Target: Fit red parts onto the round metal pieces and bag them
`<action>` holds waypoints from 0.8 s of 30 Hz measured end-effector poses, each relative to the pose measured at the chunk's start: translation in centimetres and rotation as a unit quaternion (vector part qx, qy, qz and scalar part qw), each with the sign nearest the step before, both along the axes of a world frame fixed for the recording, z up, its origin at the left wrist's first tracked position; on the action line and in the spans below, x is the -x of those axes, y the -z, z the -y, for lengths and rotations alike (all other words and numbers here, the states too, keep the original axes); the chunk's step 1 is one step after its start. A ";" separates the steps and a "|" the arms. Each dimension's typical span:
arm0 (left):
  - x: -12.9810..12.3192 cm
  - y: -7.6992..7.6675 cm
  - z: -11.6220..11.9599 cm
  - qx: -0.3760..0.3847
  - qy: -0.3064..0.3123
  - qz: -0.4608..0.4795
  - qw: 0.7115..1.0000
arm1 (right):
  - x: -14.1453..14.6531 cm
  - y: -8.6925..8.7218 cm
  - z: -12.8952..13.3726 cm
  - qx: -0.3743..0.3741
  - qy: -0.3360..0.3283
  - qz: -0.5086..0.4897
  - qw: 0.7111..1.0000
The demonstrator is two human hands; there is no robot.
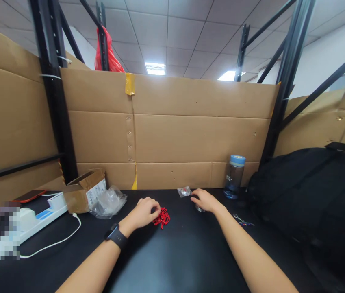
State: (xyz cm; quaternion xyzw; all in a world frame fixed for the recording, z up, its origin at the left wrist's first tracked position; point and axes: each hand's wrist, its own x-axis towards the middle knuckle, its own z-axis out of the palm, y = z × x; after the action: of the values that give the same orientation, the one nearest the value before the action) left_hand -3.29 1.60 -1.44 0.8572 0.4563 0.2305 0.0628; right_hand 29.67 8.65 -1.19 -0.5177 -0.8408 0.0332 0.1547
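My left hand [144,213], with a dark watch on its wrist, rests at the left edge of a small heap of looped red cord [162,219] on the black table. Its fingers are curled and the fingertips meet the cord. Farther right, my right hand [205,200] hovers low with thumb and fingers apart. Under its palm a small round silvery object [200,208] is partly hidden; whether the hand touches it I cannot tell. Just left of those fingertips lies a small clear plastic packet [184,191] with something red and white inside.
At the left are an opened cardboard box [81,193], crumpled clear plastic [109,202], a white power strip [46,215] and a white cable [65,237]. A blue-lidded bottle [234,178], thin coloured strands [243,221] and a large black bag [309,195] occupy the right. Cardboard walls [172,138] enclose the back.
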 end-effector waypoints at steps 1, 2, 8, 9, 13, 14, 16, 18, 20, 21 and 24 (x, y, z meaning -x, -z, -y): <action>0.0 0.0 0.0 -0.001 0.001 0.001 1.000 | 0.6 0.2 -0.1 -0.029 0.007 0.005 1.000; -0.1 0.1 0.0 -0.002 0.001 0.003 1.000 | 1.2 0.4 -0.2 -0.052 0.014 0.011 0.998; -0.5 0.3 0.0 -0.007 0.003 0.006 1.000 | 3.9 0.8 -1.3 -0.026 0.009 0.048 0.998; -0.6 0.3 0.0 -0.007 0.003 0.006 1.000 | 3.9 0.7 -1.4 -0.021 0.007 0.048 0.999; -0.6 0.5 0.0 -0.012 0.005 0.005 1.000 | 3.5 0.1 -1.1 -0.004 -0.045 0.014 0.999; -0.6 0.5 -0.1 -0.014 0.005 0.005 1.000 | 3.4 -0.1 -0.9 0.002 -0.062 -0.010 0.998; -0.6 0.5 -0.1 -0.014 0.006 0.005 1.000 | 3.2 -0.6 -0.3 0.002 -0.082 -0.063 0.995; -0.6 0.4 -0.1 -0.013 0.008 0.004 1.000 | 2.9 -1.3 0.4 -0.020 -0.082 -0.108 0.991; -0.6 0.3 0.0 -0.014 0.009 0.006 1.000 | 2.7 -2.2 1.1 -0.042 -0.082 -0.150 0.984; -0.6 0.2 0.0 -0.015 0.009 0.007 1.000 | 2.5 -2.7 1.4 -0.043 -0.085 -0.173 0.980; -0.5 0.2 0.1 -0.019 0.008 0.009 1.000 | 2.2 -4.2 2.4 -0.035 -0.099 -0.235 0.966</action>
State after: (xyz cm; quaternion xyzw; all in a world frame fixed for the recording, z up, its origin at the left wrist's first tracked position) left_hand -2.81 1.53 -1.62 0.8597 0.4444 0.2464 0.0519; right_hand 27.42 6.29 3.00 -0.4040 -0.8285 0.1395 0.3618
